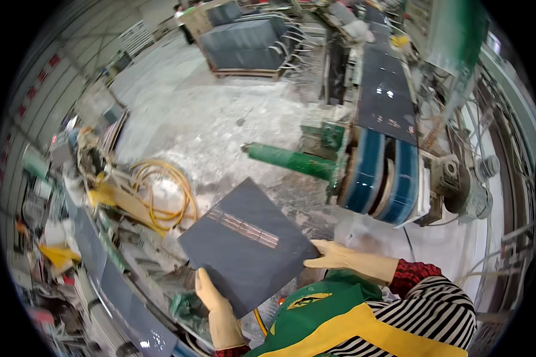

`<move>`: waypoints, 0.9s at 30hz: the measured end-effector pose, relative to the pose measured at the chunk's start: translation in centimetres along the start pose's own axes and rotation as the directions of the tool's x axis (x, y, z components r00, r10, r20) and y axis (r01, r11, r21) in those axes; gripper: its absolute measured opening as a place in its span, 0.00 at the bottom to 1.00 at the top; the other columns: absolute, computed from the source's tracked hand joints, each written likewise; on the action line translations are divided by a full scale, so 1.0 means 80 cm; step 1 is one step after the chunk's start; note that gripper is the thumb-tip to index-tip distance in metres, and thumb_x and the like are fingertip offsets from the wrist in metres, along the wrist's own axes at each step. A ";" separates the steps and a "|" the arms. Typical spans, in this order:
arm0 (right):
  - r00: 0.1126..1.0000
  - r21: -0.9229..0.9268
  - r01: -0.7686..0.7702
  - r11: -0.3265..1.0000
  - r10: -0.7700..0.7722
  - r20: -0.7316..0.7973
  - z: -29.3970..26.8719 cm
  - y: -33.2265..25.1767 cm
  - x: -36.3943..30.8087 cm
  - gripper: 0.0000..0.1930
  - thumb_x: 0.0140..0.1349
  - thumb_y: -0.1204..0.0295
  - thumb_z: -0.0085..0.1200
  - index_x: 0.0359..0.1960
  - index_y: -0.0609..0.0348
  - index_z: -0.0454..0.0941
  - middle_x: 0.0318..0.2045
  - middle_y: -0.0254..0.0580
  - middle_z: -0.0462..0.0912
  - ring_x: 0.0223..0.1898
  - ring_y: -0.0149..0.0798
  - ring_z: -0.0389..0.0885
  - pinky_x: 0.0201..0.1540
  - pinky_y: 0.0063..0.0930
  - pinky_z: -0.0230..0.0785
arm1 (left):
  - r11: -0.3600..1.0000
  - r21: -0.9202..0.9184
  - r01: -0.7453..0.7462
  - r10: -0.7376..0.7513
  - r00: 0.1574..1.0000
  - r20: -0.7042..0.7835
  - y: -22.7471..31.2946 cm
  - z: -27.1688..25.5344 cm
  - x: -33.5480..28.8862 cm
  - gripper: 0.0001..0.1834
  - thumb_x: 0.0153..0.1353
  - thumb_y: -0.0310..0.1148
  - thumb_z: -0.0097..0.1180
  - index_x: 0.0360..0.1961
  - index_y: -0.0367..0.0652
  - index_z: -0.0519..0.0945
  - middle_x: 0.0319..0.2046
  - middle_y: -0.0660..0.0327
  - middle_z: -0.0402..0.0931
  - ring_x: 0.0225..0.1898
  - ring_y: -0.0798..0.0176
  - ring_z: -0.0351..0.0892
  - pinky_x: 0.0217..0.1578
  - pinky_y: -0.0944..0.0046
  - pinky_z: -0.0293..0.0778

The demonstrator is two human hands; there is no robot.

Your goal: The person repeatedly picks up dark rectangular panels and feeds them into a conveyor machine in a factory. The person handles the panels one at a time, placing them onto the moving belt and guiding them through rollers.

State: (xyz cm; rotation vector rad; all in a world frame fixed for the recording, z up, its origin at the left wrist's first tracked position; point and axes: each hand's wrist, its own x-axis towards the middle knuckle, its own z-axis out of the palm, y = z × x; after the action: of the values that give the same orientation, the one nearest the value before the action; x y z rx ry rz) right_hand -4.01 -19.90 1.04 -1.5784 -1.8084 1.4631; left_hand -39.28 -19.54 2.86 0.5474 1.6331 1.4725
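Observation:
Between my two gloved hands I hold a square dark grey tile [250, 262] in front of my body, its face turned up and its corners pointing forward and sideways. A bright strip of reflected light crosses its upper half. My left hand [211, 294], in a cream rubber glove, grips the near left edge with the thumb on top. At the right corner my right hand [333, 256], gloved alike, closes on the edge. The fingers under the tile are hidden. Below it shows my green and yellow apron [327, 309].
At right, a conveyor with blue belts [363, 172] carries wet dark tiles [387, 89]. A green cylinder [289, 159] juts from it. Another line with dark tiles [119, 291] runs at left, beside a coiled yellow hose [167, 190]. Stacked tiles [244, 44] stand on a far pallet.

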 end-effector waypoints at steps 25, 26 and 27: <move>0.435 0.678 -0.267 0.685 0.713 -0.550 -0.228 0.192 -0.181 0.48 0.51 0.72 0.68 0.75 0.41 0.58 0.38 0.43 0.87 0.30 0.34 0.83 0.34 0.28 0.75 | 0.912 0.408 -0.042 -0.318 0.556 0.768 -0.143 0.646 -0.049 0.25 0.70 0.41 0.52 0.59 0.32 0.77 0.53 0.53 0.79 0.52 0.60 0.77 0.53 0.62 0.71; 0.422 0.659 -0.277 0.699 0.705 -0.570 -0.229 0.198 -0.178 0.48 0.51 0.73 0.68 0.75 0.41 0.58 0.39 0.42 0.87 0.30 0.33 0.83 0.33 0.27 0.75 | 0.910 0.408 -0.077 -0.298 0.561 0.772 -0.149 0.654 -0.044 0.25 0.70 0.41 0.52 0.59 0.31 0.77 0.53 0.52 0.80 0.52 0.60 0.77 0.53 0.62 0.71; 0.411 0.639 -0.288 0.713 0.695 -0.590 -0.230 0.200 -0.175 0.48 0.51 0.73 0.68 0.75 0.41 0.58 0.39 0.42 0.87 0.30 0.32 0.82 0.32 0.26 0.74 | 0.906 0.416 -0.085 -0.306 0.546 0.780 -0.154 0.658 -0.038 0.25 0.69 0.41 0.51 0.58 0.31 0.77 0.53 0.52 0.80 0.52 0.60 0.77 0.53 0.62 0.71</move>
State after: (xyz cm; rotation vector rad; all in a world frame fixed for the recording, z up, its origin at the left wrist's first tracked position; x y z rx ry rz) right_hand 23.49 -25.68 0.45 -2.1229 -0.3937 0.9153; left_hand 7.73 6.14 -5.25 1.1537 1.1165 0.5353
